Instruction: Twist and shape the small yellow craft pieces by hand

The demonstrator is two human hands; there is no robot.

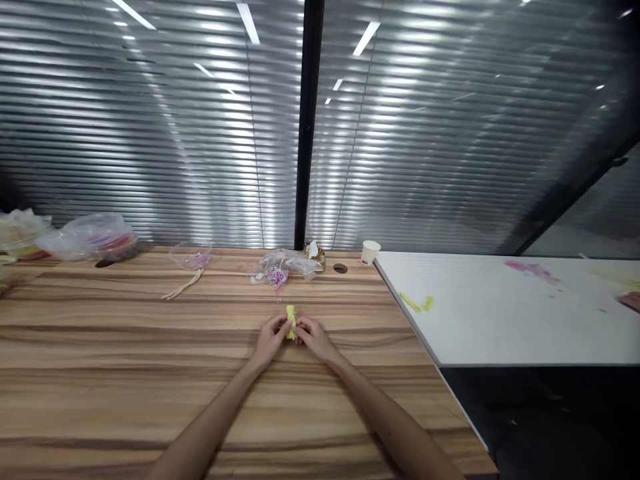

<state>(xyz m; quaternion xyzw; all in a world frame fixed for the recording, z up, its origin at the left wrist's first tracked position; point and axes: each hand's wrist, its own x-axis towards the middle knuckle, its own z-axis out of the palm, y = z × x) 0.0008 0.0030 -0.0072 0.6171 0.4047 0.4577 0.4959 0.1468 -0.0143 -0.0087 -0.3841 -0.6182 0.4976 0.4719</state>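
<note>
Both my hands meet over the middle of the wood-grain table (150, 373), around a small bright yellow piece of soft-looking material (291, 311). My left hand (271, 339) pinches its left side between thumb and fingers. From the right, my right hand (314, 339) grips the same piece, with the thumb against its front. The yellow piece stands roughly upright between the fingertips, its top showing above them and a short end below. What it is exactly cannot be made out. Just beyond lies a clear plastic bag (287, 261) with pink and purple bits (277, 277).
A clear bowl (191, 256) and pale sticks or cords (183, 285) lie back left, near bulky plastic bags (95, 237). A paper cup (371, 252) stands at the back. On the white table (480, 327) are yellow strips (411, 302) and pink material (533, 270); another person's hand (631, 301) shows far right.
</note>
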